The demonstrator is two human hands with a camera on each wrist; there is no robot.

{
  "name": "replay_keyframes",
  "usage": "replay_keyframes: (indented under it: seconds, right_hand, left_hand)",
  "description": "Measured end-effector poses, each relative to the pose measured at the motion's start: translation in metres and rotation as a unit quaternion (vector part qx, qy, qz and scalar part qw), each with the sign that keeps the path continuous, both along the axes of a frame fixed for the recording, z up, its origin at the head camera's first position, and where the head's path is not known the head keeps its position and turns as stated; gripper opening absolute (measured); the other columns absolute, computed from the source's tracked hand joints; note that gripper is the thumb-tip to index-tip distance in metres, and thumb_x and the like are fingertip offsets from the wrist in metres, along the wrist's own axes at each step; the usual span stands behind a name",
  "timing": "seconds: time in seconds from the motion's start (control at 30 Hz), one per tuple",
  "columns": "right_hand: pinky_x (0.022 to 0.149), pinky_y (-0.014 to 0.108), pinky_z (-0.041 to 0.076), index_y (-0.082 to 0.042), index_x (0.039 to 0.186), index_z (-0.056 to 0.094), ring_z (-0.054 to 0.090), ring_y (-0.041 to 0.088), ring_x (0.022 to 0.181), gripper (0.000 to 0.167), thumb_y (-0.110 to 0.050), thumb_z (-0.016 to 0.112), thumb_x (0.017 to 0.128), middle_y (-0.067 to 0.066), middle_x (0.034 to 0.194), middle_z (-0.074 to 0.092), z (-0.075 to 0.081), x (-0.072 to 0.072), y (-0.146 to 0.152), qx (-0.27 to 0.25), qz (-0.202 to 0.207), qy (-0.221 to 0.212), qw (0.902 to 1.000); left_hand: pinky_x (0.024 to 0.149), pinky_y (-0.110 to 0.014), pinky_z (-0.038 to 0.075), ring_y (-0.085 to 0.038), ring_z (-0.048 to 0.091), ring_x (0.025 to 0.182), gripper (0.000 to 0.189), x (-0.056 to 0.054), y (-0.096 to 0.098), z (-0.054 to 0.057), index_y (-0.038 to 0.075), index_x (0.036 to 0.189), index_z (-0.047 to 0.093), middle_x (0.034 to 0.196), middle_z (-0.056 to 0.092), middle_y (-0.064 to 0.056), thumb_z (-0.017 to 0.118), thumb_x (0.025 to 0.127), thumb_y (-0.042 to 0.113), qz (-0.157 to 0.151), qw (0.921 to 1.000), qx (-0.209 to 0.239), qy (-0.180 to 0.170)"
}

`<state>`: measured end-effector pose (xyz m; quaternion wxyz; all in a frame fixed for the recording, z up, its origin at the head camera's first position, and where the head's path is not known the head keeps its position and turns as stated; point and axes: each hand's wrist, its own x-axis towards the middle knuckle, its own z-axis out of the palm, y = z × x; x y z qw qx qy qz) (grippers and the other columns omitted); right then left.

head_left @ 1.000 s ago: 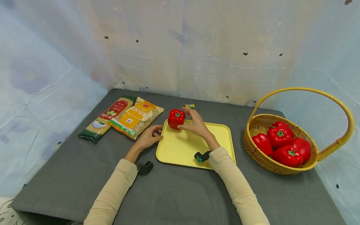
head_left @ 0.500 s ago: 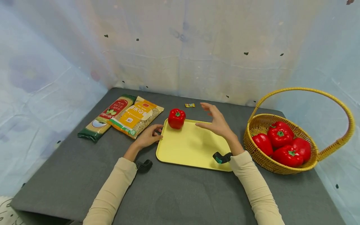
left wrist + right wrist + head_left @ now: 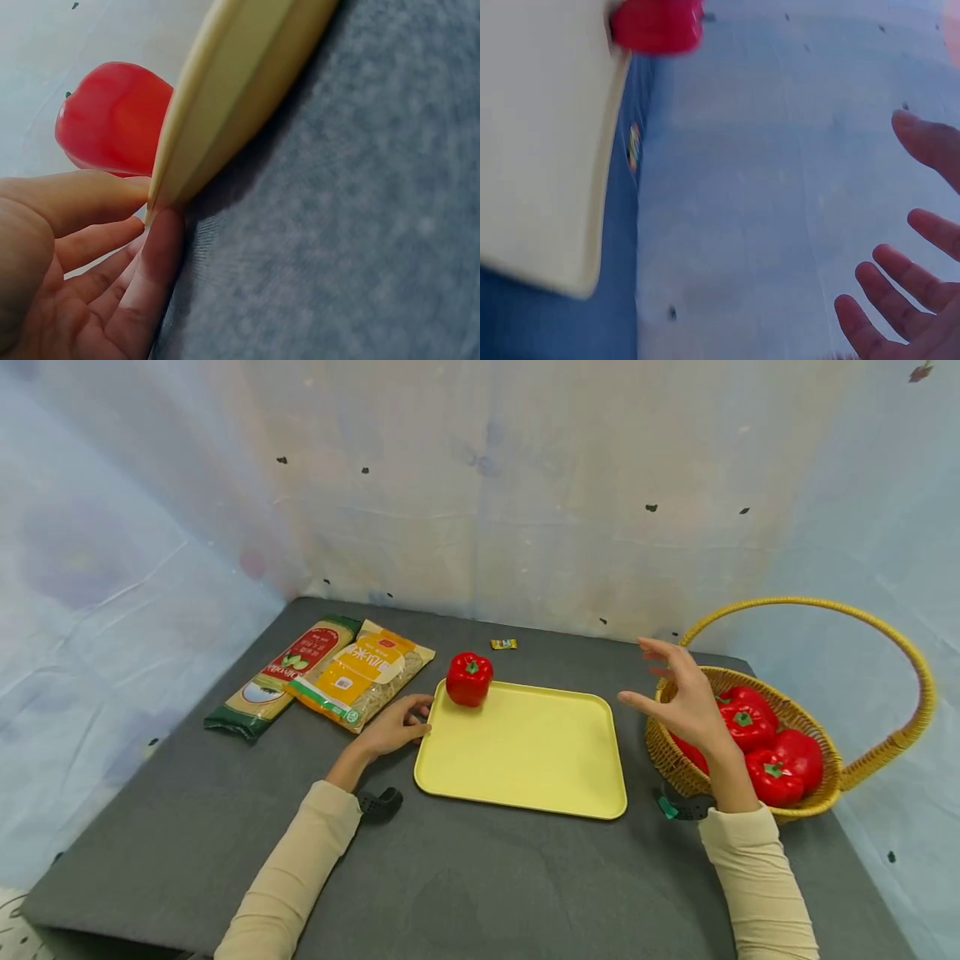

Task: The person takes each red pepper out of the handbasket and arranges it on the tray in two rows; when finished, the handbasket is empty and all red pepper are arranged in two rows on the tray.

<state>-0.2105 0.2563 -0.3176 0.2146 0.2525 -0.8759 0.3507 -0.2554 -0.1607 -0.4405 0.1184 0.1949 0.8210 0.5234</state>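
In the head view a yellow tray [image 3: 525, 752] lies mid-table, with one red bell pepper [image 3: 469, 679] upright at its far left corner. My left hand [image 3: 388, 727] is at the tray's left edge. The left wrist view shows the thumb and fingers of this hand [image 3: 94, 255] pinching the tray's rim [image 3: 202, 127], the pepper [image 3: 112, 120] behind it. My right hand [image 3: 690, 706], thumb and fingers spread and holding nothing, hovers over the left side of a wicker basket [image 3: 662, 756]. Several red bell peppers [image 3: 798, 760] sit in the basket, partly hidden by this hand.
The basket's tall arched handle [image 3: 810, 602] rises at the right. Left of the tray lie an orange-and-clear bag of grain [image 3: 367, 672] and a long green-ended packet [image 3: 300, 660]. A tiny yellow packet [image 3: 503, 644] lies beyond the tray on the grey table [image 3: 480, 877].
My right hand has let go of the bell pepper on the tray and moved right across to the basket. My left hand stays at the tray's edge.
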Motion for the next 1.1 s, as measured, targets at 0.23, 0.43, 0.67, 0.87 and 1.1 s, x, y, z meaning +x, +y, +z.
replay_keyframes:
  seconds: [0.23,0.43,0.67,0.87,1.1]
  right_hand:
    - [0.095,0.030,0.039,-0.023,0.144,0.034,0.043,0.016,0.117,0.084,-0.013,0.079,0.074,0.012,0.136,0.039,-0.004,0.001,0.067,0.026,-0.068,-0.096,0.9928]
    - [0.094,0.066,0.026,-0.027,0.149,0.022,0.024,0.040,0.128,0.090,-0.022,0.077,0.078,0.015,0.147,0.023,0.000,0.004,0.106,0.051,-0.068,-0.198,0.9766]
    - [0.090,0.071,0.021,-0.015,0.150,0.019,0.013,0.049,0.131,0.089,-0.015,0.074,0.080,0.023,0.149,0.014,-0.003,-0.001,0.139,0.076,-0.042,-0.236,0.9679]
    - [0.088,0.074,0.021,-0.005,0.148,0.017,0.011,0.055,0.128,0.089,-0.017,0.073,0.080,0.030,0.148,0.010,-0.007,-0.004,0.156,0.099,-0.027,-0.266,0.9586]
    - [0.087,0.070,0.028,-0.007,0.150,0.013,0.017,0.053,0.126,0.088,-0.020,0.070,0.084,0.031,0.145,0.016,-0.011,-0.008,0.167,0.101,-0.029,-0.315,0.9433]
  left_hand:
    - [0.070,-0.032,0.053,-0.022,0.057,0.083,0.054,-0.008,-0.005,-0.014,-0.002,0.140,0.034,0.121,0.044,-0.023,0.058,0.092,0.006,-0.011,0.9999,0.002,-0.002]
    - [0.069,-0.034,0.053,-0.025,0.056,0.082,0.053,-0.009,-0.007,-0.012,-0.002,0.139,0.035,0.119,0.044,-0.024,0.057,0.092,0.005,-0.012,0.9999,-0.002,-0.002]
    - [0.070,-0.033,0.054,-0.023,0.057,0.082,0.053,-0.009,-0.008,-0.011,-0.002,0.139,0.034,0.119,0.044,-0.023,0.057,0.092,0.004,-0.016,0.9998,0.005,-0.010]
    - [0.070,-0.033,0.054,-0.024,0.057,0.082,0.053,-0.009,-0.008,-0.010,-0.002,0.139,0.034,0.118,0.044,-0.023,0.057,0.092,0.005,-0.024,0.9995,0.013,-0.018]
    - [0.070,-0.034,0.054,-0.025,0.056,0.082,0.052,-0.010,-0.006,-0.009,0.000,0.138,0.036,0.116,0.044,-0.021,0.057,0.092,0.005,-0.018,0.9994,0.013,-0.026]
